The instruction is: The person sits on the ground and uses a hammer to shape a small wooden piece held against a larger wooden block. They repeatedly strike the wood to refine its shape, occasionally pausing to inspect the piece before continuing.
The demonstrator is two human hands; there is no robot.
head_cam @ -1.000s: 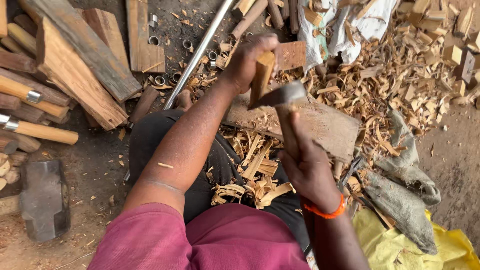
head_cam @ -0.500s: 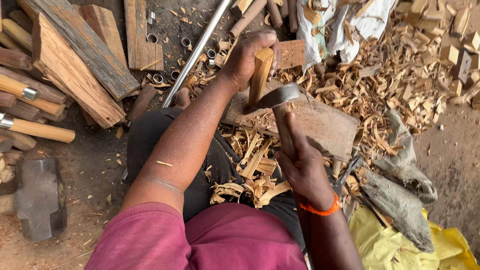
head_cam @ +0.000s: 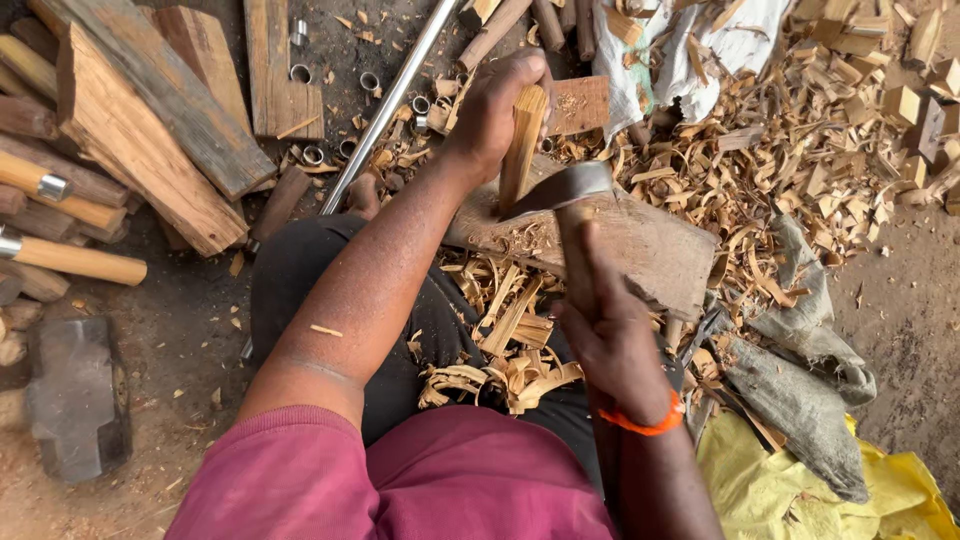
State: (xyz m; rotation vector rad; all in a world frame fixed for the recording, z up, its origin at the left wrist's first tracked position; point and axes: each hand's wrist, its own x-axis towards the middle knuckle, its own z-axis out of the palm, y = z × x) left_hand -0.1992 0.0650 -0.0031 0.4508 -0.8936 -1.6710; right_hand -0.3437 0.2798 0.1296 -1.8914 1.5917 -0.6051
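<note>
A: Head view, looking down. Left hand (head_cam: 500,110), grip clamped round the top of an upright wooden stick (head_cam: 522,150), which stands on a worn chopping block (head_cam: 640,250) over my lap. Right hand (head_cam: 615,345), grip closed on the handle of a hatchet (head_cam: 560,190), whose blade lies against the stick's lower side, just beneath my left fingers.

B: Main hazard?

A: By my judgement, the blade's nearness to the holding fingers. A glancing stroke could slide up or off the stick toward them. The stick stands on one narrow end, so a skewed blow could also tip it or throw it off the block.

B: And the block itself?

A: Its face is scarred and strewn with curled shavings (head_cam: 500,360); I judge it could rock under a hard stroke, though its footing is hidden.

B: Surroundings?

A: Bare earth floor. Split planks (head_cam: 130,150) and turned handles (head_cam: 70,260) to my left, a metal rod (head_cam: 390,100) with small metal rings (head_cam: 370,82) ahead, offcut blocks (head_cam: 900,100) to my right, a yellow sheet (head_cam: 800,490) nearby.
</note>
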